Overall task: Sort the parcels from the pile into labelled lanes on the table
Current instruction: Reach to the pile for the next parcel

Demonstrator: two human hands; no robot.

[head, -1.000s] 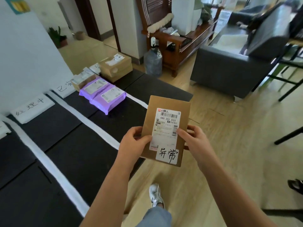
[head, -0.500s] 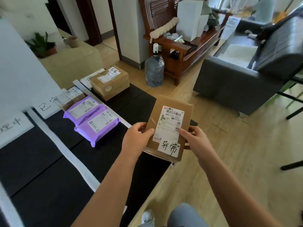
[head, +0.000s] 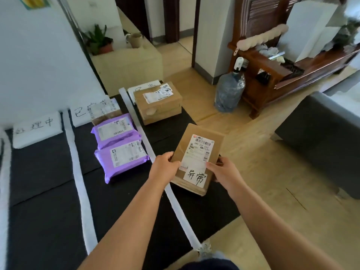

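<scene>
While the long dark surface [head: 42,172] is stretching away toward the white wall, pale strips [head: 81,191] are dividing it into lanes, and white handwritten cards [head: 37,131] are lying at the far ends of two of them. A bulky brown cardboard box [head: 158,106] with a white shipping label is sitting far back in the rightmost lane. Two purple plastic mailer bags [head: 124,160] are lying one behind the other in the neighbouring lane, touching, with a small brown parcel [head: 106,112] lying just behind them.

Nearer than the box, over the rightmost lane close to the surface's right edge, a flat brown cardboard parcel [head: 187,145] is tilting toward the camera; whether its lower edge is touching the surface cannot be told. The left hand [head: 164,168] is gripping its left side and the right hand [head: 224,172] its right side, thumbs pressing on the top face, fingers curling underneath. A white handwritten sticker [head: 195,177] is showing between the thumbs.
</scene>
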